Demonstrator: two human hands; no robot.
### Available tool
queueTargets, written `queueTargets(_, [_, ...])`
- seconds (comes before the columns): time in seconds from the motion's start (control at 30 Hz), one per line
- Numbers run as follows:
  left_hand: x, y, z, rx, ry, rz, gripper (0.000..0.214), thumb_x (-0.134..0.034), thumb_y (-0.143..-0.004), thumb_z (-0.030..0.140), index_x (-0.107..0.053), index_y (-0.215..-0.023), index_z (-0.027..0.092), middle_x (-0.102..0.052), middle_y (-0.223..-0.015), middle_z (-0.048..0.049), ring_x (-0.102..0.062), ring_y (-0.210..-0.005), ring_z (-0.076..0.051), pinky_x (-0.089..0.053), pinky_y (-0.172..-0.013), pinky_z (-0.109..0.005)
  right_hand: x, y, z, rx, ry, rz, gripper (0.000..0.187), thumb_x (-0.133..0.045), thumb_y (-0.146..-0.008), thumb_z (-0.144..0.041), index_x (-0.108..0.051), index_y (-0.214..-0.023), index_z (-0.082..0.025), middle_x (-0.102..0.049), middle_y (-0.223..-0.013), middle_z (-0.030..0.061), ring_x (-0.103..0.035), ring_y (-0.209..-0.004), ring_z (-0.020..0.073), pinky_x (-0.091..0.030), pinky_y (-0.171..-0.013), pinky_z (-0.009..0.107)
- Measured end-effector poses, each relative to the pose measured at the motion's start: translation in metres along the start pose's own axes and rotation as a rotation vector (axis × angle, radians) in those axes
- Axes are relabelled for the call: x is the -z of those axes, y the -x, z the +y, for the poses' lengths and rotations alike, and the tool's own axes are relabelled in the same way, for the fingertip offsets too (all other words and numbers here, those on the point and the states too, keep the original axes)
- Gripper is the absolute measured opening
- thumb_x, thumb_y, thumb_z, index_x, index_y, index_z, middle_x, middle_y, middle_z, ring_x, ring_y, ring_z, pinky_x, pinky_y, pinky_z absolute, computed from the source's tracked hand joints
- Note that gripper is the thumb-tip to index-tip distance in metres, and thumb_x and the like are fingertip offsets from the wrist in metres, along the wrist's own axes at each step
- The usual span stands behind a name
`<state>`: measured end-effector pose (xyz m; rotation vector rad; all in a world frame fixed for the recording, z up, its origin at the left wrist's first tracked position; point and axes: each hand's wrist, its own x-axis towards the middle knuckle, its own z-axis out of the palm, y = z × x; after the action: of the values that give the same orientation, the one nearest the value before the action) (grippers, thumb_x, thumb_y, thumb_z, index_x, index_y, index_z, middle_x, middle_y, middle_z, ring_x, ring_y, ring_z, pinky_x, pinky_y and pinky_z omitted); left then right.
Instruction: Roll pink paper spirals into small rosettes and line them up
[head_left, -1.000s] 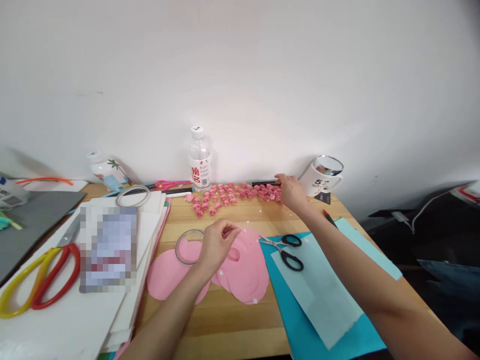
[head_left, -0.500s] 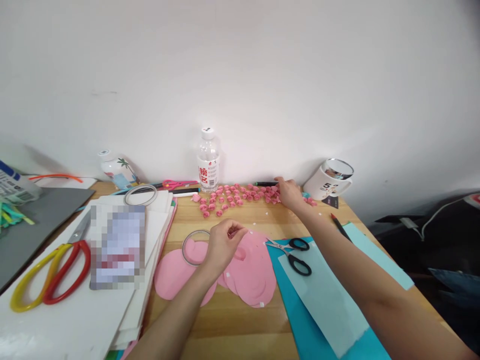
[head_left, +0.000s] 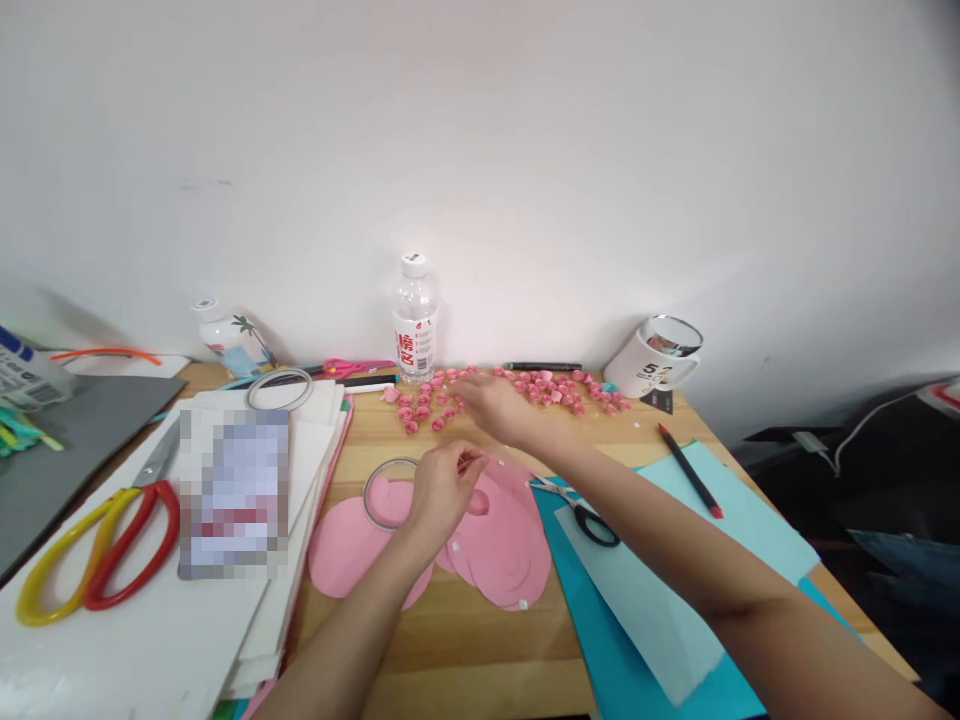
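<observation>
My left hand (head_left: 442, 485) hovers over a pile of pink paper discs (head_left: 502, 550) on the wooden table, fingertips pinched together on something too small to name. Beside it on the discs lies a clear tape ring (head_left: 373, 478). My right hand (head_left: 487, 405) reaches across to the left, low over a row of several small pink paper roses (head_left: 559, 388) near the wall. Motion blurs its fingers, and whether it holds a rose does not show.
Black scissors (head_left: 592, 522) lie on pale blue paper (head_left: 652, 590) over teal sheets. A red pencil (head_left: 690, 470), a mug (head_left: 654, 362), a water bottle (head_left: 415, 320) and a marker (head_left: 544, 366) stand behind. On the left, a white paper stack (head_left: 150, 640) carries yellow and red scissors (head_left: 90, 548).
My right hand has swept left along the row of roses, from near the mug to in front of the bottle. The left hand has stayed pinched over the discs.
</observation>
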<state>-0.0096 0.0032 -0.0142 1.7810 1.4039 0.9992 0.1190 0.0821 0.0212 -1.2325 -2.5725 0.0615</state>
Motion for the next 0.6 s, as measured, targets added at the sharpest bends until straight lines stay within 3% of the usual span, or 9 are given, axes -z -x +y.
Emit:
queueTargets(0.1, [0.000,-0.005,-0.004,0.037,-0.032,0.016,0.015,-0.057,-0.070,0.022,-0.054,-0.057,0.015,-0.055,-0.055,0.0008,-0.046,-0.051,-0.011,-0.033,-0.052,-0.023,-0.007,-0.032,-0.037,0.159,0.032,-0.077,0.027,-0.041,-0.081,0.000,-0.057,-0.100,-0.010,-0.062,-0.098,0.0099,-0.058,-0.084,0.0150,-0.042,-0.072,0.023])
queueTargets(0.23, [0.001,-0.010,-0.007,0.134,-0.005,0.061,0.022,-0.053,-0.063,0.016,-0.041,-0.044,0.017,-0.039,-0.042,0.0049,-0.036,-0.044,-0.009,-0.025,-0.046,-0.023,-0.020,-0.079,-0.064,0.097,0.156,-0.111,0.026,-0.043,-0.079,0.002,-0.057,-0.100,-0.005,-0.063,-0.100,0.0158,-0.061,-0.088,0.0203,-0.047,-0.074,0.029])
queueTargets(0.4, [0.004,-0.012,-0.008,0.236,0.067,0.107,0.022,-0.047,-0.050,0.005,-0.033,-0.038,0.017,-0.030,-0.038,0.0065,-0.029,-0.043,-0.007,-0.019,-0.043,-0.021,-0.038,-0.119,-0.072,0.083,0.200,-0.153,0.024,-0.042,-0.083,-0.003,-0.062,-0.094,-0.007,-0.066,-0.095,0.0181,-0.064,-0.092,0.0252,-0.050,-0.075,0.035])
queueTargets(0.6, [0.013,-0.012,0.004,0.282,0.101,0.117,0.019,-0.040,-0.045,0.001,-0.032,-0.036,0.016,-0.031,-0.034,0.0066,-0.032,-0.038,-0.006,-0.020,-0.038,-0.018,-0.050,-0.134,-0.070,0.065,0.224,-0.215,0.022,-0.046,-0.083,-0.006,-0.064,-0.095,-0.010,-0.068,-0.093,0.0160,-0.066,-0.090,0.0234,-0.053,-0.071,0.033])
